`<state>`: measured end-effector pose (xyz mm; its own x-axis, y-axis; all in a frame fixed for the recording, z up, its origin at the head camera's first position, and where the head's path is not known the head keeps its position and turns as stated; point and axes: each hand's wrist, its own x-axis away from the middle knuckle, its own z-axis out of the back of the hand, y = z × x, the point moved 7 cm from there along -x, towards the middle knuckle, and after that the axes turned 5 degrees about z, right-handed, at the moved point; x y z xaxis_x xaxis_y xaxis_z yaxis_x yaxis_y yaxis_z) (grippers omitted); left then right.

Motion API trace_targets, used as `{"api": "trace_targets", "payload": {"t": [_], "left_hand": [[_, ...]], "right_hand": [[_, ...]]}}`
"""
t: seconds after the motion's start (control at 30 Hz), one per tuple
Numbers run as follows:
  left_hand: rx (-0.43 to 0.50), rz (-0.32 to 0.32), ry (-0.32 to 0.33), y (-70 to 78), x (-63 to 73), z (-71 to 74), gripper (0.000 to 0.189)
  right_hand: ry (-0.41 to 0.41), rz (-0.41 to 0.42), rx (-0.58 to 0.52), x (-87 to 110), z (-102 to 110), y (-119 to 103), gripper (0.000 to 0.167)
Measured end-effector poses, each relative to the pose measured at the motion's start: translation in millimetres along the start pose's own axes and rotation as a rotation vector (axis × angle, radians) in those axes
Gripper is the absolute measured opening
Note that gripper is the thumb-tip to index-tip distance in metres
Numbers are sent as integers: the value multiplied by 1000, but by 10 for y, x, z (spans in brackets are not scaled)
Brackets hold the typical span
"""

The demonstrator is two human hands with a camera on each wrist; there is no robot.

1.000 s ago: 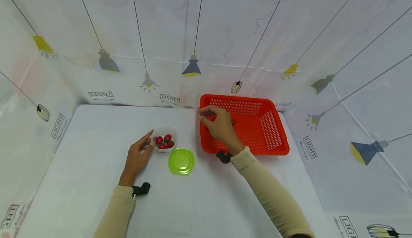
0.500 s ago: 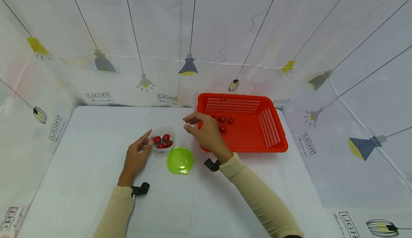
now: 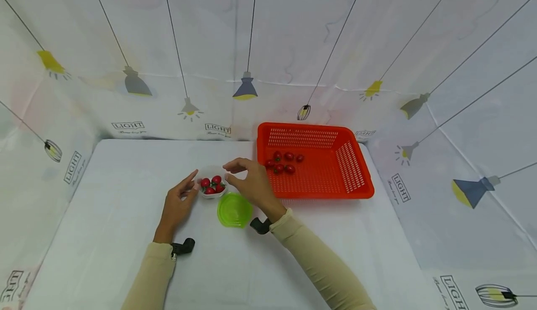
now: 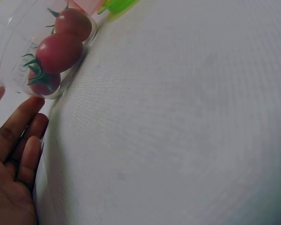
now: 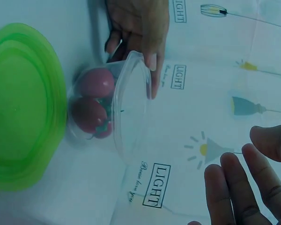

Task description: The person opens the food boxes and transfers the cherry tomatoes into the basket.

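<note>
A small clear plastic tub [image 3: 213, 195] holding several red cherry tomatoes [image 3: 209, 190] with green stems stands on the white table. At its left side, my left hand [image 3: 178, 203] touches the tub with thumb and fingertips; the left wrist view shows its fingers [image 4: 19, 123] fairly straight against the wall. My right hand [image 3: 253, 184] hovers just right of the tub, thumb and fingers apart. Nothing lies between them in the right wrist view, where the right fingers [image 5: 239, 187] are spread. A green lid [image 3: 234, 210] lies in front of the tub.
Right of the tub sits a red perforated basket [image 3: 323, 193] with several cherry tomatoes [image 3: 289, 168] grouped at its left. Patterned sheeting [image 3: 277, 44] hangs as a wall behind the table [image 3: 126, 198] and along both sides.
My right hand has moved left and down, from over the basket to beside the tub, uncovering the tomatoes in the basket. The left hand has stayed at the tub.
</note>
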<state>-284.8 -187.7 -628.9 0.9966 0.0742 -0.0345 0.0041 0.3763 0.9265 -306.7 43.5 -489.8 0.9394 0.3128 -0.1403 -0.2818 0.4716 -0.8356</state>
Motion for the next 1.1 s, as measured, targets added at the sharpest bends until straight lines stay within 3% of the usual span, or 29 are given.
{"api": "trace_targets", "payload": {"t": [0.37,0.9,1.1], "left_hand": [[8,9,-7,6,3,-3,51],[16,7,-9,-6,8,-16,51],[18,-2,-7,9,1,-4,51]], "right_hand": [[-27,-45,-51,-2,-268,179,22],[-125,-161,-31,-159,-715,351,34],[-147,-157,2,-199,-807,358,34]]}}
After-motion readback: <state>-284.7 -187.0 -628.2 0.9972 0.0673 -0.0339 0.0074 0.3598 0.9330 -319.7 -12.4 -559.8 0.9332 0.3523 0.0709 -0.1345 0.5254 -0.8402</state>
